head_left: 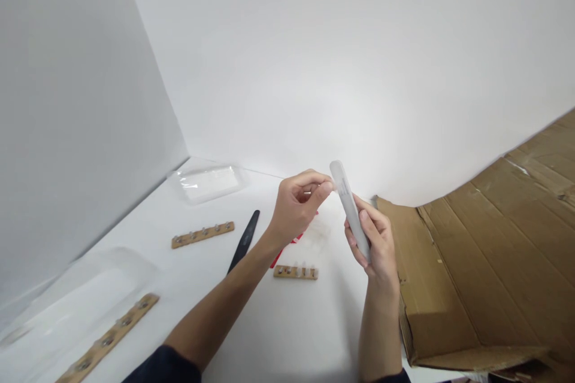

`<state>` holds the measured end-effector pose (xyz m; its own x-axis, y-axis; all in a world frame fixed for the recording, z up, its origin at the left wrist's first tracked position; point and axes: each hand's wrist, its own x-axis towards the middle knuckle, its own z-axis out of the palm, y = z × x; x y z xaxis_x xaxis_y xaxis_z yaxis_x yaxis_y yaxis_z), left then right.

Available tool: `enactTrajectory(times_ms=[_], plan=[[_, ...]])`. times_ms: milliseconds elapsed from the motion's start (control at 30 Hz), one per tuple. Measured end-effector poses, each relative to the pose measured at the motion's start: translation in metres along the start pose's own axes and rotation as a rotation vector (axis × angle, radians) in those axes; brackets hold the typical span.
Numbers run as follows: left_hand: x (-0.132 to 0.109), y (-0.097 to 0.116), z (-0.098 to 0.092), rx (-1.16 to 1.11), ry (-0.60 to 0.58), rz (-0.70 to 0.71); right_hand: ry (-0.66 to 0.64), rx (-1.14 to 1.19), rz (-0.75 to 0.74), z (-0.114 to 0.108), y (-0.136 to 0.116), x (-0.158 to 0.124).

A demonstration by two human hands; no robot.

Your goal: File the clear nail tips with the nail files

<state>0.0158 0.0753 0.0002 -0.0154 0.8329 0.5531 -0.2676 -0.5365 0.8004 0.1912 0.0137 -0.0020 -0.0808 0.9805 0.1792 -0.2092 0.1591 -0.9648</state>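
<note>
My right hand [375,236] is wrapped round the lower part of a pale grey nail file [349,200], long and narrow with rounded ends and dark print near the top. It is held up at a tilt above the table. Beside its upper part, my left hand [300,200] pinches thumb and finger on a small translucent tip [335,187], close against the file; whether they touch I cannot tell. Below the hands lies a short wooden strip [294,273] with metal studs, several bearing clear tips. A red-edged clear packet [309,236] is partly hidden behind my left hand.
A dark tapered file [245,242] lies left of my forearm. Two more studded wooden strips, a farther one [203,234] and a nearer one [108,340], lie at left. Clear plastic packaging [209,184] stands behind; more wrapping [85,290] lies left. Cardboard [476,263] borders the right.
</note>
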Motion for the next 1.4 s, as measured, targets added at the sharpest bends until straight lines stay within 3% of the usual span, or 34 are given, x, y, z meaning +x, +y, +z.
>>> enactTrajectory(times_ms=[400,800,1200,1400], plan=[[-0.009,-0.012,0.010,0.001,-0.100,-0.024,0.133,0.038,-0.012,0.008,0.003,0.006],[0.001,-0.007,-0.001,-0.004,0.032,0.009,-0.005,0.032,0.027,0.001,0.001,0.002],[-0.008,-0.012,0.012,-0.007,-0.092,-0.034,0.125,0.049,0.003,0.006,0.001,0.006],[-0.003,-0.009,0.005,0.008,-0.007,0.011,0.053,0.037,0.029,0.002,0.000,0.005]])
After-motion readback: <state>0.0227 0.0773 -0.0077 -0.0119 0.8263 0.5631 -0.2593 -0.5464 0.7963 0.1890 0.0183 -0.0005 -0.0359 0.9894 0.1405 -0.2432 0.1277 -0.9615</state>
